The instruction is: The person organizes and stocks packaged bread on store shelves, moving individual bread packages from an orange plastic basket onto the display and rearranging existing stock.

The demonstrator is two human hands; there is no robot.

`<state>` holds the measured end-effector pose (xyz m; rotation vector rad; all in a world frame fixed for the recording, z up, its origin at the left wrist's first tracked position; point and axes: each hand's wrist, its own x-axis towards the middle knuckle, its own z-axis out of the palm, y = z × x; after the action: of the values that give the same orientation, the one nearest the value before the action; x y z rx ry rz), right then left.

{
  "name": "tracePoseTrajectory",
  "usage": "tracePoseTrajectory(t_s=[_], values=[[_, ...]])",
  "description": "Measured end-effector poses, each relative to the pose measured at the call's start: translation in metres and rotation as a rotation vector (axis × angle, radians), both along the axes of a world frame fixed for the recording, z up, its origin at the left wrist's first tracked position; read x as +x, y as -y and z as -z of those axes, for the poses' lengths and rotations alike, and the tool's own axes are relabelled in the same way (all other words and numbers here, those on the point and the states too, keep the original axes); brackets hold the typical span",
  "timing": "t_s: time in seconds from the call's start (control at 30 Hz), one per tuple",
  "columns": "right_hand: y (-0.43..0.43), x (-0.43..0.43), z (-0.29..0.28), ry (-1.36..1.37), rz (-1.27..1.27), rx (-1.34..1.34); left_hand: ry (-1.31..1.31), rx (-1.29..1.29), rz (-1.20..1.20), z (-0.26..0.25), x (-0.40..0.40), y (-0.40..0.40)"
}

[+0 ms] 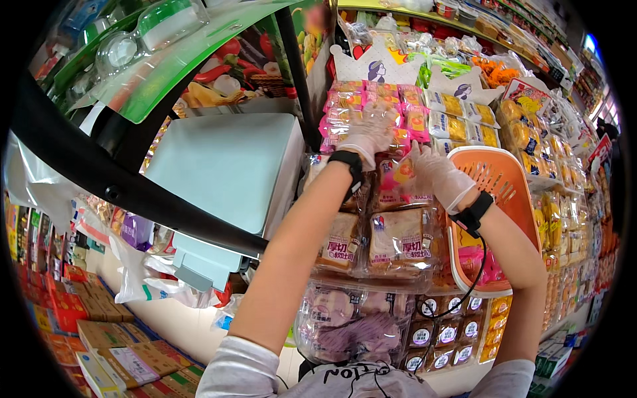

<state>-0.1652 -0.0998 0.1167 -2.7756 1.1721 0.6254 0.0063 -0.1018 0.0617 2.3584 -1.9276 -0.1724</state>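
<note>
My left hand point(371, 130), in a clear plastic glove and with a black wrist strap, lies palm down over pink-wrapped snack packets point(344, 115) in a display box with a crown-shaped white header point(375, 67). Its fingers are apart; their tips partly blend with the wrappers. My right hand point(432, 169), gloved the same way, holds one pink packet point(398, 174), slightly blurred, above bagged sliced toast point(400, 239). Beside my right wrist stands an orange plastic basket point(497, 174) with a white rim. Several pink packets point(477, 261) lie in its bottom, partly covered by my forearm.
Yellow-and-white packets point(450, 124) fill the neighbouring box. Bagged purple buns point(348, 318) and round-labelled brown packs point(440, 338) line the front. At left are a pale blue weighing-scale-like machine point(224, 164) and a black curved bar point(149, 194). Cardboard cartons point(129, 358) stack lower left.
</note>
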Motion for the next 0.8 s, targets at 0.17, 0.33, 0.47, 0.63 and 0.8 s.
tracePoseTrajectory(t_s=[0.17,0.33,0.47,0.63,0.8], values=[[-0.003,-0.009,-0.014,0.094,-0.073,0.122,-0.083,0.094,-0.022,0.008,-0.007,-0.004],[0.054,-0.028,-0.006,0.351,-0.139,0.007,-0.076,0.116,-0.030,0.016,-0.008,-0.011],[0.093,-0.018,-0.003,0.349,-0.259,-0.255,-0.047,0.089,-0.012,0.012,-0.011,-0.014],[0.105,-0.001,0.030,0.228,-0.353,-0.405,-0.042,0.091,-0.005,0.012,-0.014,-0.013],[0.100,-0.001,0.022,0.282,-0.138,-0.180,-0.049,0.106,-0.013,0.017,-0.009,-0.015]])
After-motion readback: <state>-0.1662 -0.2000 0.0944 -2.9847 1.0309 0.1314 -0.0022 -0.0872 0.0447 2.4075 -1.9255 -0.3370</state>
